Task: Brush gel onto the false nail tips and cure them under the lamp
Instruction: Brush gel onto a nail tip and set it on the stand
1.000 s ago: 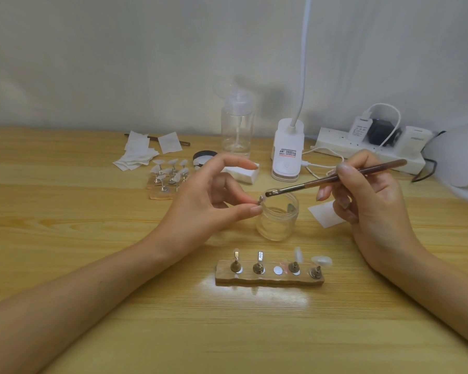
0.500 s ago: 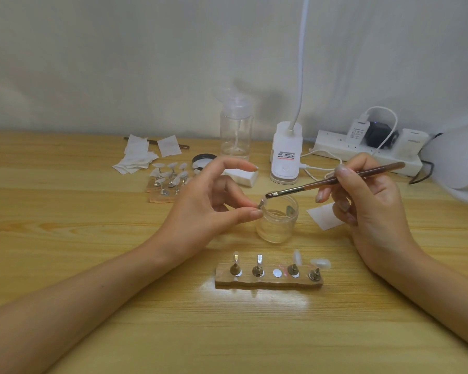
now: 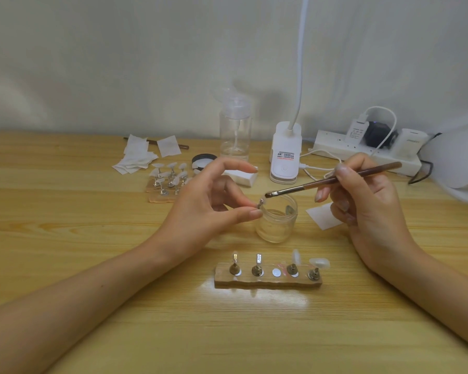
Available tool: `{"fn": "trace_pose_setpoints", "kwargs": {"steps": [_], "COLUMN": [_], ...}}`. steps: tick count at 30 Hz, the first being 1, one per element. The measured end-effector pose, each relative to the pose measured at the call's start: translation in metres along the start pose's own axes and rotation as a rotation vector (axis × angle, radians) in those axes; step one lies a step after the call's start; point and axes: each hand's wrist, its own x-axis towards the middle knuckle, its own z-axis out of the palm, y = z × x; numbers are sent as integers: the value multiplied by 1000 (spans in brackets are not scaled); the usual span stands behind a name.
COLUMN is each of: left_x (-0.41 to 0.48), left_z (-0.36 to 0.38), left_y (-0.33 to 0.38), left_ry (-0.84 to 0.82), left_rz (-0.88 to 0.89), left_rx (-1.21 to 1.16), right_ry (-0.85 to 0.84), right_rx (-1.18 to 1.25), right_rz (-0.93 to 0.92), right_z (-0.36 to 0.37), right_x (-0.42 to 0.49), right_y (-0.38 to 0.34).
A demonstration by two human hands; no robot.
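Brush on nail tip, above glass jar [image 3: 276,222].
Left hand [image 3: 204,209] pinches nail tip [image 3: 261,203] stand, index raised; right hand [image 3: 362,201] pinches brush [image 3: 333,180], bristles touching tip.

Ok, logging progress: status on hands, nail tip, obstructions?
Left hand pinches nail tip on its peg, over glass jar. Right hand holds brush, bristles at the tip. Nothing blocking.

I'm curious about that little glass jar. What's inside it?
The glass jar is open, and a small grey bit sits by its inner wall. Clear gel, if any, cannot be told.
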Motion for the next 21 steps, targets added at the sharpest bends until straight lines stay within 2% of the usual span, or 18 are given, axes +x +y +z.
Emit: {"fn": "trace_pose_setpoints", "kwargs": {"steps": [3, 10, 16, 21], "left_x": [0, 0, 0, 0], "left_z": [0, 0, 0, 0], "left_y": [0, 1, 1, 0], "left_ry": [1, 2, -2, -3], "left_rz": [-1, -4, 2, 5], "left_rx": [6, 6, 5, 7], "right_ry": [-34, 2, -5, -8], "right_rx": [-18, -60, 10, -53], "right_rz": [-7, 15, -19, 23], "right_z": [1, 1, 0, 1], "right_x": [-2, -2, -1, -3], "right_y": [0, 1, -1, 0]}}
